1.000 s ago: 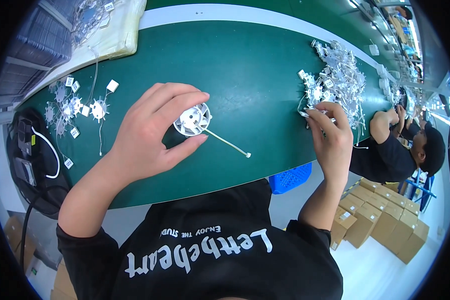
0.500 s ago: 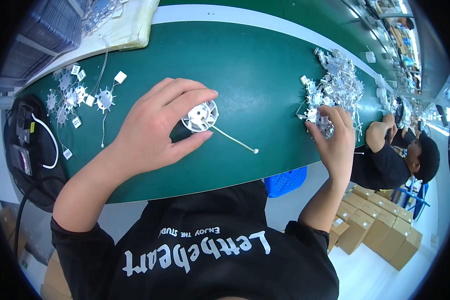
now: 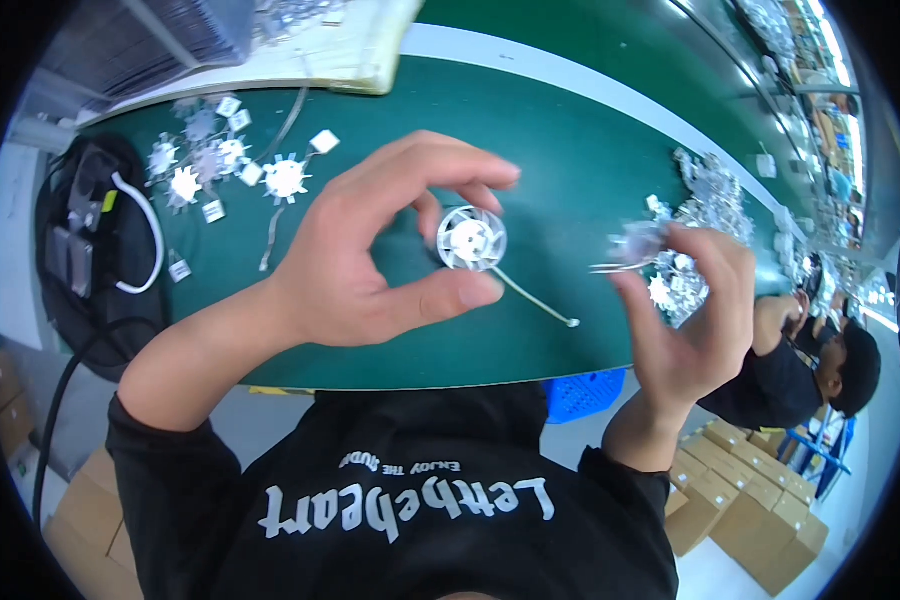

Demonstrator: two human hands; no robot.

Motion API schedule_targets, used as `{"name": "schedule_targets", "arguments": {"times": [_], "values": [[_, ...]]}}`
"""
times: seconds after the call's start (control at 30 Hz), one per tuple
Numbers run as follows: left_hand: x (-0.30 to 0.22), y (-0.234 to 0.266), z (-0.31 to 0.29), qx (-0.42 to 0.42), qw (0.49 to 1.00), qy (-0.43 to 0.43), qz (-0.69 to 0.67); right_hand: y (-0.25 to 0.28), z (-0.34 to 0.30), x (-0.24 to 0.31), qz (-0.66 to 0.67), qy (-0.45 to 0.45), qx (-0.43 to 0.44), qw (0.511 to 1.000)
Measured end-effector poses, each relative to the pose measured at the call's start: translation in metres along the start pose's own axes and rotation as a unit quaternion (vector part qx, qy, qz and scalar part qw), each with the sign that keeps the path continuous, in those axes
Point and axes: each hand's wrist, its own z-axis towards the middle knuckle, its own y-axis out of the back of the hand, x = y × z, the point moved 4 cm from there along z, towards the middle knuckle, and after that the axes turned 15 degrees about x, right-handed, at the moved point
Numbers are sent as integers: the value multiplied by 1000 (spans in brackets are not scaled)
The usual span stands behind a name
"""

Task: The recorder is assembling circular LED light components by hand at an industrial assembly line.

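Note:
A white, round, spoked fan-like part [image 3: 472, 238] lies on the green table with a thin pale cable trailing from it toward a small connector. My left hand [image 3: 390, 250] arches around this part, thumb and index finger spread well apart; a curled finger sits close to its edge, and I cannot tell whether it touches. On the right, my right hand [image 3: 695, 310] pinches a small clear-and-silver piece with thin wires [image 3: 637, 243] between thumb and fingertips, above the table. Motion blurs that piece, so its exact shape is unclear.
Behind my right hand is a heap of silvery star-shaped pieces [image 3: 715, 195]. Several similar star-shaped pieces with white tags [image 3: 286, 178] lie at left, near a black bag [image 3: 110, 240]. A blue plastic basket [image 3: 582, 395] stands below the table edge. A co-worker [image 3: 770, 375] sits at right.
My right hand has come away from the heap with a wired piece in its fingers. My left hand's fingers have opened wider around the round part. The whole view has shifted slightly.

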Motion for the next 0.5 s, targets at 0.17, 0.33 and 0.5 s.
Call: {"name": "schedule_targets", "arguments": {"times": [0.17,0.33,0.5], "values": [[14,-8,-4,6,924,93,-372,-32,32,40,-4,147,85,985],[18,2,-7,33,902,153,-401,-46,59,41,270,34,109,956],[24,0,-11,7,898,129,-420,-49,47,8,308,24,244,920]]}}
